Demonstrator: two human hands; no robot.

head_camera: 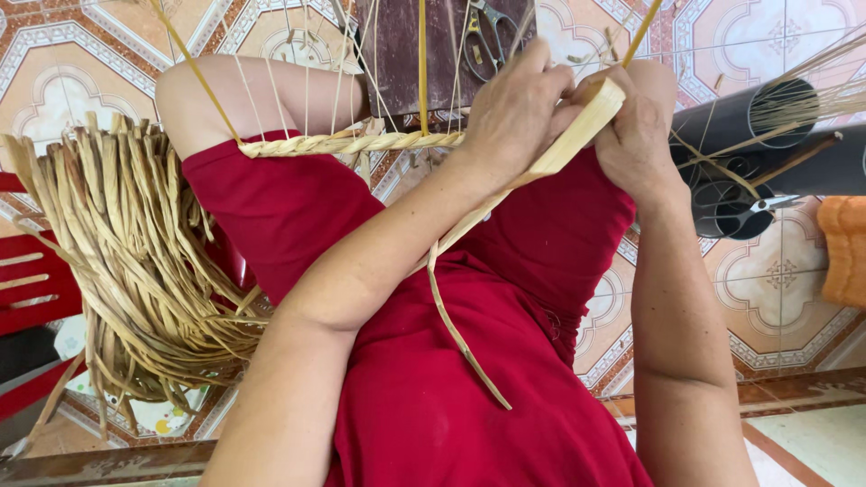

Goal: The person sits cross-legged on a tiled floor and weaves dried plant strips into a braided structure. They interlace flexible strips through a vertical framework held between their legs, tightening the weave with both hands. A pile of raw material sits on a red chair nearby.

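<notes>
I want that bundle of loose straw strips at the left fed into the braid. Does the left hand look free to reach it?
Probably not at once: the left hand is closed on the flat straw strip beside the right hand. The loose straw bundle lies off the left knee, nothing blocking.

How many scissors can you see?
2. One pair of scissors lies on the dark board above the hands; another pair lies by the black tubes at right. Others may be hidden.
</notes>
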